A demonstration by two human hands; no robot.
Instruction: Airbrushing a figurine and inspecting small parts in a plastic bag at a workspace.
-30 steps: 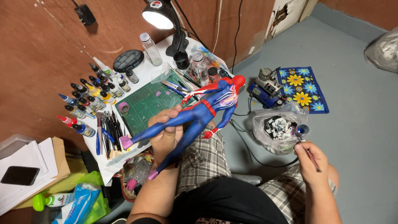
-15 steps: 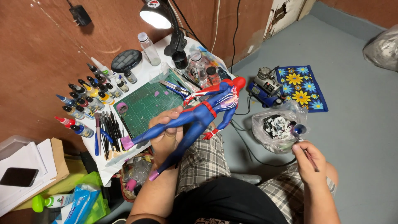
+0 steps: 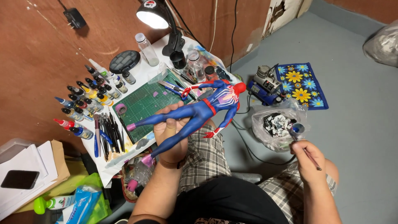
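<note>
My left hand [image 3: 170, 132] grips a blue and red action figure [image 3: 199, 110] by its thighs and holds it level over my lap, head pointing right. Its feet are wrapped in pink tape. My right hand [image 3: 307, 157] is out to the right above my knee and holds a thin paintbrush [image 3: 304, 149], its tip by a small round paint cup [image 3: 297, 128] at my fingertips. I sit in plaid shorts beside a low white table [image 3: 137, 74].
A green cutting mat [image 3: 145, 101] lies on the table with rows of paint dropper bottles [image 3: 85, 101], several brushes [image 3: 107, 132], jars and a lit desk lamp [image 3: 153, 14]. A small compressor [image 3: 265, 85], a flowered cloth [image 3: 302, 83] and a plastic bag [image 3: 275, 124] lie on the floor.
The figure and my left hand have stayed almost still. My right hand has shifted slightly with the brush beside the paint cup.
</note>
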